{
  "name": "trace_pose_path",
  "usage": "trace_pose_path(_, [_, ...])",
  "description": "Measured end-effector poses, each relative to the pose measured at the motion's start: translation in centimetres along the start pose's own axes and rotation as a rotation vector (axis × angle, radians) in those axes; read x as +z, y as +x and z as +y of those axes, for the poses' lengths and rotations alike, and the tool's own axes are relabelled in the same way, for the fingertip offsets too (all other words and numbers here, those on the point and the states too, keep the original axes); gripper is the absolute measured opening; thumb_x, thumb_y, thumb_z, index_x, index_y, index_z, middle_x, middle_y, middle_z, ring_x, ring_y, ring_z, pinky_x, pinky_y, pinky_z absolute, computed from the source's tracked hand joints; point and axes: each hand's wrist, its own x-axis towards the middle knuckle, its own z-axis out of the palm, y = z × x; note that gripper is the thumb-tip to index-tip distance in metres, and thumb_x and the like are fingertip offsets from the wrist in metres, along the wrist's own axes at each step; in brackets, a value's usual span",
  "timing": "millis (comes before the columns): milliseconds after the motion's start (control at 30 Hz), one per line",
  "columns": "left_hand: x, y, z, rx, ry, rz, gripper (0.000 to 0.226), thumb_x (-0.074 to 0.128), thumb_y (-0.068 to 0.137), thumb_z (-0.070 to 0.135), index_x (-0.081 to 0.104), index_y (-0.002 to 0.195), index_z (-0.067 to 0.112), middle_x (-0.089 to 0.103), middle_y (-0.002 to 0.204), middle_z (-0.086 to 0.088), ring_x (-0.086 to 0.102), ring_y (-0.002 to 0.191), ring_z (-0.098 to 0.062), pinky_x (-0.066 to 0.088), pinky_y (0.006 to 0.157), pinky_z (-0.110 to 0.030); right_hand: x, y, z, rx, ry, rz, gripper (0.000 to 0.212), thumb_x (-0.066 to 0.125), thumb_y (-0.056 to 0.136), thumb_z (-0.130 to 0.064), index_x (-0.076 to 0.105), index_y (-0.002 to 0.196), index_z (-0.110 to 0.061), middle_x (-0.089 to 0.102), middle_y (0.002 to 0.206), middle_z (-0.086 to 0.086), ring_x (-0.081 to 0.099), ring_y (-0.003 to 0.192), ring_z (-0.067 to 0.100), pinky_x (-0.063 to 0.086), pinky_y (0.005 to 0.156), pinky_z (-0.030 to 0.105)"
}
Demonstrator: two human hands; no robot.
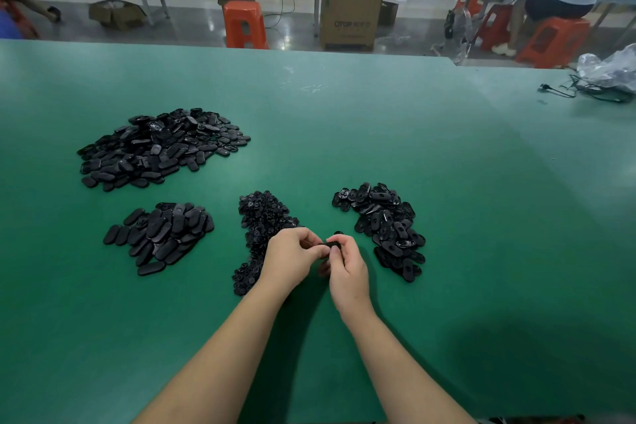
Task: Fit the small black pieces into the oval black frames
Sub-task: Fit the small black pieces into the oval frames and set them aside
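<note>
Oval black frame [331,245], glossy plastic: pinched between left hand [292,260] and right hand [346,268], beside small-piece heap [263,217].

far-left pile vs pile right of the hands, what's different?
The far-left heap of black oval plastic parts is larger and sits farther away across the green table; the right-hand heap of black oval frames is smaller and lies beside the right hand. Left-heap parts mostly show closed faces; many right-heap frames show open centre holes. Both are loose black oval parts.
</note>
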Motion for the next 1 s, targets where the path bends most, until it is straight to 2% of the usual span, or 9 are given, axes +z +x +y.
trace_pose_path(67, [0.0, 0.0, -0.2, -0.011, -0.047, -0.007, 0.008, 0.080, 0.082, 0.025, 0.075, 0.076, 0.024, 0.072, 0.073, 0.009, 0.064, 0.069, -0.008, 0.055, 0.062, -0.029, 0.0, 0.0, 0.0, -0.005, -0.003, -0.002, 0.024, 0.048, 0.103, -0.016, 0.058, 0.097, -0.037, 0.067, 0.081, -0.012, 0.061, 0.067, 0.006, 0.055, 0.072, 0.042])
trace_pose_path(200, [0.5, 0.0, -0.5, -0.027, -0.110, -0.036, 0.008, 0.079, 0.085, 0.024, 0.074, 0.078, 0.025, 0.072, 0.074, 0.009, 0.059, 0.062, -0.001, 0.044, 0.060, -0.020, 0.0, 0.0, -0.2, 0.007, -0.022, 0.006, 0.021, 0.049, 0.104, -0.017, 0.056, 0.097, -0.036, 0.067, 0.089, -0.005, 0.063, 0.080, 0.018, 0.054, 0.078, 0.048])
trace_pose_path(333, [0.8, -0.1, -0.5, -0.058, -0.162, -0.045, 0.008, 0.075, 0.086, 0.019, 0.074, 0.080, 0.024, 0.073, 0.077, 0.007, 0.062, 0.068, -0.006, 0.046, 0.063, -0.020, -0.1, -0.1, -0.4, -0.009, -0.077, 0.026, 0.022, 0.048, 0.104, -0.017, 0.052, 0.096, -0.037, 0.066, 0.094, -0.008, 0.062, 0.086, 0.014, 0.051, 0.079, 0.040])
trace_pose_path(467, [0.9, -0.1, -0.4, -0.076, -0.232, -0.021, 0.008, 0.074, 0.085, 0.017, 0.073, 0.080, 0.023, 0.070, 0.073, 0.007, 0.056, 0.057, 0.000, 0.041, 0.052, -0.013, -0.1, -0.2, -0.4, -0.007, -0.087, 0.020, 0.017, 0.047, 0.105, -0.019, 0.052, 0.100, -0.034, 0.066, 0.091, -0.008, 0.063, 0.084, 0.014, 0.051, 0.078, 0.040])
trace_pose_path(533, [0.9, 0.0, -0.3, -0.066, -0.222, -0.018, 0.007, 0.074, 0.085, 0.018, 0.073, 0.081, 0.023, 0.069, 0.072, 0.008, 0.052, 0.053, 0.003, 0.039, 0.051, -0.013, -0.1, -0.2, -0.3, -0.011, -0.088, 0.024, 0.015, 0.046, 0.106, -0.019, 0.052, 0.101, -0.032, 0.065, 0.088, -0.008, 0.062, 0.082, 0.012, 0.049, 0.077, 0.039])
trace_pose_path(667, [1.1, -0.1, -0.1, -0.054, -0.167, -0.011, 0.006, 0.073, 0.087, 0.019, 0.071, 0.082, 0.022, 0.068, 0.075, 0.006, 0.054, 0.061, -0.005, 0.040, 0.056, -0.017, 0.0, -0.1, -0.3, -0.012, -0.074, 0.028, 0.014, 0.047, 0.106, -0.016, 0.056, 0.104, -0.027, 0.066, 0.090, -0.011, 0.061, 0.082, 0.002, 0.048, 0.080, 0.033])
trace_pose_path(767, [1.4, -0.3, 0.1, -0.057, -0.127, 0.009, 0.006, 0.072, 0.086, 0.022, 0.068, 0.083, 0.024, 0.068, 0.076, 0.007, 0.055, 0.062, -0.004, 0.038, 0.054, -0.013, -0.1, -0.1, -0.1, -0.003, -0.057, 0.025, 0.015, 0.047, 0.105, -0.015, 0.060, 0.107, -0.022, 0.068, 0.094, -0.012, 0.061, 0.086, -0.003, 0.050, 0.080, 0.027])
trace_pose_path(833, [1.6, -0.3, 0.2, -0.058, -0.111, 0.016, 0.005, 0.072, 0.086, 0.023, 0.067, 0.083, 0.024, 0.068, 0.078, 0.007, 0.056, 0.065, -0.004, 0.039, 0.056, -0.015, -0.1, 0.0, 0.0, -0.003, -0.056, 0.027, 0.016, 0.047, 0.105, -0.015, 0.061, 0.106, -0.022, 0.068, 0.094, -0.012, 0.061, 0.087, -0.005, 0.048, 0.077, 0.025])
trace_pose_path(1000, [1.7, -0.4, 0.5, -0.052, -0.063, 0.018, 0.010, 0.070, 0.088, 0.024, 0.062, 0.082, 0.024, 0.065, 0.079, 0.008, 0.055, 0.068, -0.005, 0.037, 0.053, -0.013, 0.0, 0.2, 0.2, -0.008, -0.055, 0.030, 0.013, 0.049, 0.105, -0.018, 0.060, 0.104, -0.026, 0.069, 0.094, -0.011, 0.063, 0.087, 0.003, 0.052, 0.081, 0.033])
